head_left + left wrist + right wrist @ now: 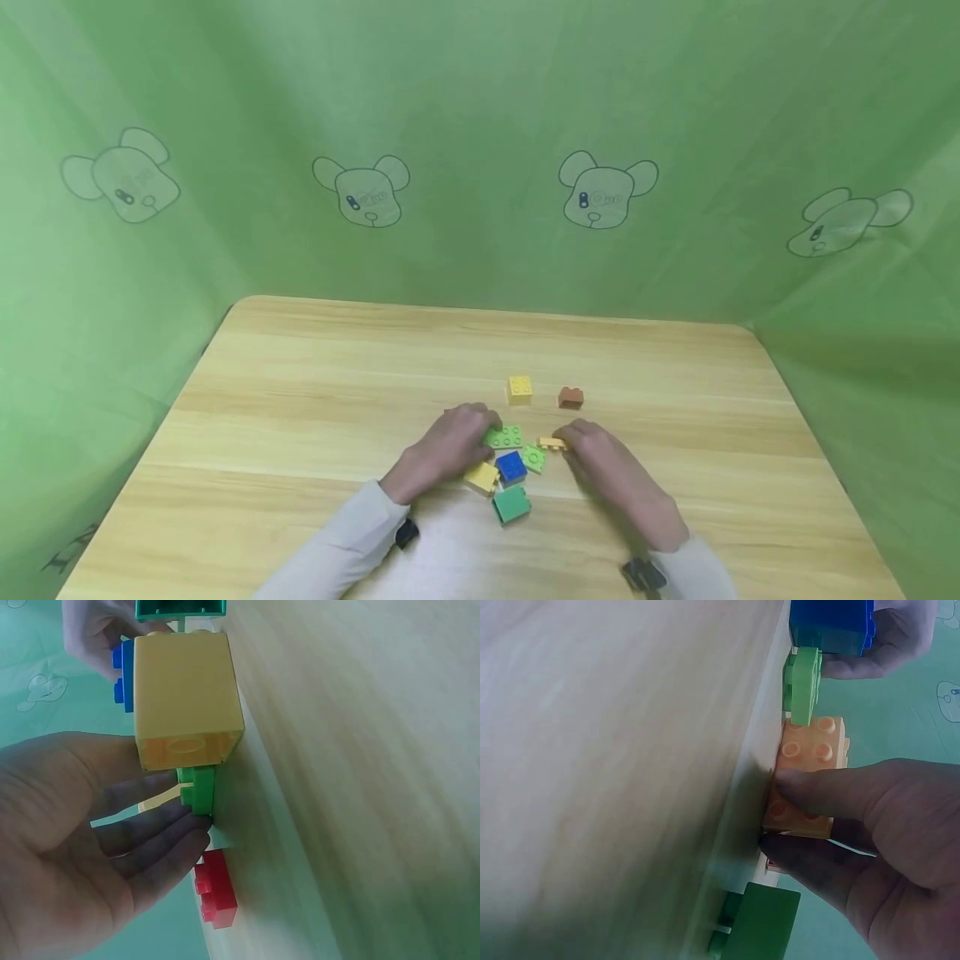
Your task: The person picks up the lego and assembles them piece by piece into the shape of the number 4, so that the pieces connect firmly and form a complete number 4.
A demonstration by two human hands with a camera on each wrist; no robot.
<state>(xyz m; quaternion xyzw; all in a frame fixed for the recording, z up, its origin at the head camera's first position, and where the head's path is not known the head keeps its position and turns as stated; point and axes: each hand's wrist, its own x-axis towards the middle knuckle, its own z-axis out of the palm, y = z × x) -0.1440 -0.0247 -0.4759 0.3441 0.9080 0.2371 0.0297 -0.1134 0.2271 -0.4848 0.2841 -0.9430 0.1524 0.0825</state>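
My left hand (457, 437) holds the near-left end of a light green brick (508, 437), fingers at its far side and thumb towards me. In the left wrist view a yellow brick (187, 694) hides the thumb tip. My right hand (600, 458) pinches an orange brick (810, 742), which stands on its side with the thumb pressed on its studded face. Between the hands lie a small light green plate (533, 458) and a blue brick (512, 468). Closer to me is a green brick (512, 505).
Beyond the hands stand a yellow block (520, 390) and a brown brick (571, 398). A red brick (216, 891) sits beside the left fingers. Another green brick (761, 922) is near the right hand. Green curtains (480, 100) surround the wooden table (300, 375).
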